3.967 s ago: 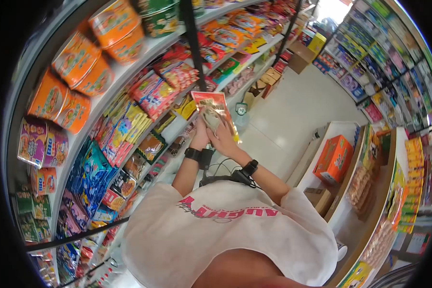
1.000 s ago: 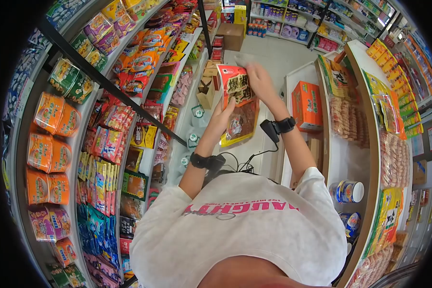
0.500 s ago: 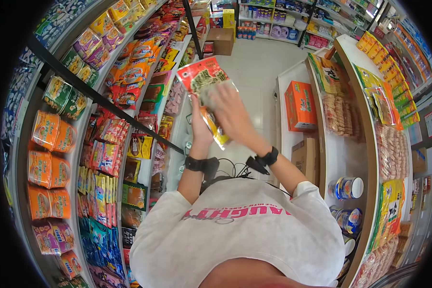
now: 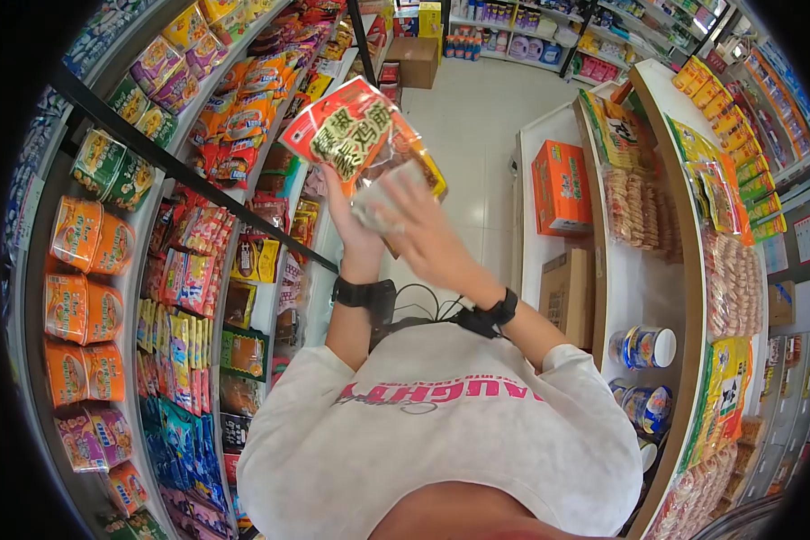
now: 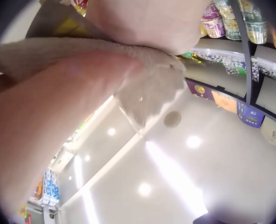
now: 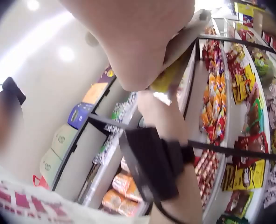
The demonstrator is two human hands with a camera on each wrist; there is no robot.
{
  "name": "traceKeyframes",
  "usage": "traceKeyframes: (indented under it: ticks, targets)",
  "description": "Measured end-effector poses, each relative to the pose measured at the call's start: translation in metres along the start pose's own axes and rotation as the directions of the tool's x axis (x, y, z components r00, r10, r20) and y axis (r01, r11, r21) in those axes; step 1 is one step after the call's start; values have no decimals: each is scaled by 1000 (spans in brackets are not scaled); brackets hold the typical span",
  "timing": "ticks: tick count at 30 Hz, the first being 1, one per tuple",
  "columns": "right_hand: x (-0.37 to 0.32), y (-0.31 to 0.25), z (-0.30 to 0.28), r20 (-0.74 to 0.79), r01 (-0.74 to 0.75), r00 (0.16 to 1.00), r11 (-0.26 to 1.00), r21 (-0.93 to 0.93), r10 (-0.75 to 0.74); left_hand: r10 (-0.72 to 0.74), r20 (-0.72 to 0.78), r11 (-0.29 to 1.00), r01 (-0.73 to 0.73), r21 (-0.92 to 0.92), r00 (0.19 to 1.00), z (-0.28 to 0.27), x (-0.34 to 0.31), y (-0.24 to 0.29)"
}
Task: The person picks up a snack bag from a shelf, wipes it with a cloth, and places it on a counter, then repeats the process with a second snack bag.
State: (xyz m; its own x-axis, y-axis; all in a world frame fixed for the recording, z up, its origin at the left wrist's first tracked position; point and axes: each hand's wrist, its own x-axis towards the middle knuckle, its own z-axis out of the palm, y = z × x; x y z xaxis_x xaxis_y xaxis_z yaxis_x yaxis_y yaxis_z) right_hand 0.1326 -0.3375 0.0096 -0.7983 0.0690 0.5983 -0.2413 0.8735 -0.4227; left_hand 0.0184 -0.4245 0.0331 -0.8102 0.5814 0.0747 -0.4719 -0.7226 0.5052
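Observation:
A red and gold snack packet (image 4: 351,135) with a clear window and yellow edge is tilted in front of the chest. My left hand (image 4: 355,229) holds it from below and along its near-left side, most fingers hidden behind it. Over the packet's lower part lies my right hand (image 4: 432,247), blurred, with a grey-white cloth (image 4: 380,200) under its fingers. In the left wrist view the cloth (image 5: 152,93) bunches between the two hands, its ragged edge hanging free. The right wrist view shows the packet's yellow edge (image 6: 168,79) beside my right hand (image 6: 133,37).
Shelves of noodle tubs (image 4: 85,306) and hanging snack bags (image 4: 184,279) line the left. On the right, a white shelf unit bears an orange box (image 4: 562,189), a brown carton (image 4: 567,297) and blue tins (image 4: 643,348). A cardboard box (image 4: 412,61) stands on the floor ahead.
The view has swung from the left shelves toward the aisle. The packet has turned and shifted up-left, its printed face showing more; the right hand with the cloth has moved down across it.

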Motion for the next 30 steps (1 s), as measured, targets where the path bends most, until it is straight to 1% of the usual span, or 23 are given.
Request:
traceKeyframes:
  ticks: [1, 3, 4, 5, 6, 8, 9, 10, 12, 13, 14, 15, 16, 18, 19, 20, 22, 23, 24, 25, 27, 28, 30]
  targets:
    - [6, 10, -3, -33, -4, 999, 996, -92, 1, 7, 1, 1000, -7, 29, 1000, 5, -3, -1]
    - [19, 30, -10, -286, -150, 942, 983, 104, 174, 23, 10, 996, -24, 85, 1000, 19, -8, -5]
    - [19, 56, -12, -167, -277, 922, 895, 348, 350, -31, 75, 999, 29, 35, 997, 18, -11, -6]
    - [12, 91, -11, -8, -402, 874, 732, 551, 486, -34, 65, 997, 30, 66, 997, 21, -15, -6]
    - [5, 109, -12, 177, -510, 804, 506, 696, 567, -37, 56, 995, 31, 97, 998, 26, -18, -4]
    - [-11, 87, -30, 229, -485, 805, 384, 786, 547, -47, -10, 982, 48, 181, 999, 22, -15, -5]
    - [-16, 72, -37, 256, -470, 809, 321, 822, 529, -36, -5, 967, 36, 253, 999, 17, -10, -7]
    - [-17, 60, -36, 213, -431, 825, 339, 836, 524, -24, -3, 945, 24, 325, 1000, 12, -7, -8]
    - [-17, 50, -37, 236, -490, 788, 349, 799, 568, -28, 2, 870, 23, 492, 1000, 4, -1, -3]
    - [-16, 46, -37, 246, -520, 768, 351, 779, 592, 23, 24, 816, -33, 576, 999, 3, 1, -2]
    - [-13, 42, -35, 101, -415, 810, 445, 793, 577, 73, 55, 752, -91, 653, 996, 3, 3, -2]
    - [-13, 43, -34, 27, -413, 813, 543, 732, 582, 118, 95, 676, -150, 721, 988, 4, 5, 0]
    - [-14, 45, -35, -49, -409, 815, 632, 658, 577, 284, 232, 462, -345, 817, 930, 1, 7, 2]
    - [-5, 41, -41, -202, -373, 832, 791, 484, 516, 339, 336, 384, -456, 803, 878, -4, 7, -3]
    - [-5, 44, -37, -109, -456, 831, 780, 429, 546, 360, 386, 344, -506, 791, 849, 6, 2, -4]
    - [-9, 50, -28, -12, -534, 817, 764, 362, 577, 339, 397, 404, -513, 757, 853, 20, -9, -13]
    - [-2, 30, -23, -6, -424, 890, 830, 362, 457, 177, 116, 723, -209, 658, 977, 41, -21, -9]
    - [1, 4, -13, -109, -226, 949, 879, 420, 296, 59, -11, 834, -43, 550, 998, 47, -26, -6]
    - [8, -16, -14, -221, -16, 967, 891, 453, 129, 1, -44, 892, 19, 452, 999, 43, -27, -6]
    - [11, -20, -21, -137, 8, 990, 938, 347, 43, -56, -78, 935, 80, 346, 995, 40, -29, -6]
    - [16, -22, -34, 56, 91, 994, 987, 129, -99, -7, -4, 977, 7, 212, 1000, 15, -27, -10]
    - [23, -14, -32, -36, 46, 999, 989, 142, -41, -110, -116, 985, 124, 123, 987, 24, -34, -7]
    - [37, 8, -24, -208, -49, 974, 981, 186, 88, -47, 125, 974, 18, 225, 991, -1, -33, -23]
